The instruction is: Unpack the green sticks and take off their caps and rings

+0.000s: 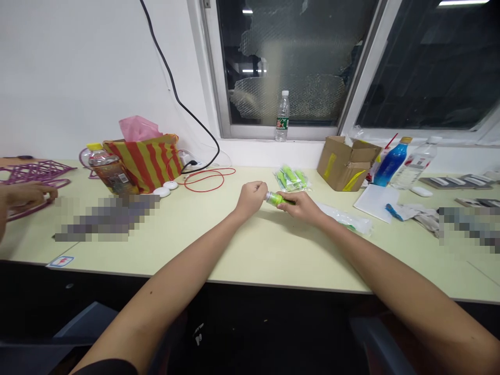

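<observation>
My right hand is wrapped round a small bright-green cylinder with a silvery end, held just above the table. Its exact kind is too small to tell. My left hand is closed in a fist right at the silvery end; whatever lies inside its fingers is hidden. Behind both hands lies a clear plastic bag of green pieces. Another clear plastic bag, with something green in it, rests beside my right forearm.
A cardboard box, a blue bottle and a clear bottle stand back right. At left are a striped bag, a drink bottle and a red cable. Another person's hand touches purple strips.
</observation>
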Action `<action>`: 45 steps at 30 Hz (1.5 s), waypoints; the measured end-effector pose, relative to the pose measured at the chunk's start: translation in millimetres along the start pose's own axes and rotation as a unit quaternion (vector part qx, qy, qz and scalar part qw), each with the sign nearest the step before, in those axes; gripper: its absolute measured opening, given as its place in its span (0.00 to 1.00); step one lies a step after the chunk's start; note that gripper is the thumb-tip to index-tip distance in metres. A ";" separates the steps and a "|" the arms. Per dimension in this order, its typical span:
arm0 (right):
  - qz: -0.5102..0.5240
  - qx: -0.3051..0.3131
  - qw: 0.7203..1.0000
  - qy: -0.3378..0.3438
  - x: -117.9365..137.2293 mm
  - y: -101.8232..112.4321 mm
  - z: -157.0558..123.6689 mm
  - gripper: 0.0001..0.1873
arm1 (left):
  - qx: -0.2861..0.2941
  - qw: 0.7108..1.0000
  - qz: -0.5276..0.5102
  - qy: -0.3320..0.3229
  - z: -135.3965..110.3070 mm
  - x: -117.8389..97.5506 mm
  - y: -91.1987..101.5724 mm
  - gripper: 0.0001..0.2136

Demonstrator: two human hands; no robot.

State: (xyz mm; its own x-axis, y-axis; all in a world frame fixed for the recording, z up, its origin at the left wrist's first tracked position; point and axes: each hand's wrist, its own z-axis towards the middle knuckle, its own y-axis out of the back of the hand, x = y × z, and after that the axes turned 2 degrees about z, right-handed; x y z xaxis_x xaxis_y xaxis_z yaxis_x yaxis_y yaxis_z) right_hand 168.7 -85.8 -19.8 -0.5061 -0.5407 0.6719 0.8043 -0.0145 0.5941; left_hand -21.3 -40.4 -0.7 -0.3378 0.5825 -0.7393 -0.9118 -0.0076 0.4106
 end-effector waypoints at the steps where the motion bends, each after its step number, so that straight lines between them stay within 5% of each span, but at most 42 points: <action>1: 0.024 0.014 1.000 -0.007 2.2 1.8 -0.3 0.22 | 0.000 1.000 -0.002 -0.006 -1.0 -1.1 0.3 0.15; 6: 0.164 0.120 0.977 -0.065 11.8 11.1 -2.1 0.22 | 0.009 1.000 -0.012 -0.026 -3.8 -3.1 1.3 0.16; 13: 0.332 0.213 0.902 -0.175 9.4 10.5 -2.9 0.18 | 0.025 0.998 -0.010 -0.048 -3.5 1.2 -1.1 0.17; 18: 0.378 0.166 0.895 -0.169 9.2 1.0 0.4 0.15 | -0.026 0.993 -0.115 0.003 2.9 3.0 -4.6 0.10; 25: 0.399 0.072 0.898 -0.169 4.4 -7.4 2.9 0.13 | 0.046 0.966 -0.237 0.092 9.9 13.9 -11.0 0.16; 30: 0.206 0.035 0.972 -0.110 0.9 -10.2 5.5 0.19 | 0.136 0.944 -0.283 0.101 9.9 18.5 -11.7 0.15; 33: -0.010 -0.039 0.996 -0.077 -5.3 3.5 7.9 0.22 | 0.111 0.918 -0.352 0.146 10.3 17.7 -12.1 0.15; 37: -0.212 -0.090 0.959 -0.163 -17.1 33.2 6.7 0.28 | 0.052 0.896 -0.383 0.218 12.8 22.4 -10.7 0.17; 41: -0.346 0.048 0.887 -0.301 -23.5 52.3 -0.2 0.39 | -0.002 0.915 -0.343 0.213 17.8 34.4 -5.5 0.16; 45: -0.368 0.165 0.846 -0.349 -19.7 55.7 -4.0 0.46 | -0.012 0.914 -0.331 0.234 22.3 36.7 1.5 0.16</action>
State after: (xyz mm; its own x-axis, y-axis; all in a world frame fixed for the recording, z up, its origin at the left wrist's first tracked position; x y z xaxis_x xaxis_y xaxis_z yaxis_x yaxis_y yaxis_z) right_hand 224.7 -79.3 -1.7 -0.9851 0.1427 0.0962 0.1198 0.1672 0.9786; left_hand -29.9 -1.0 -15.4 0.2320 0.0556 -0.9711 -0.9557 0.1988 -0.2169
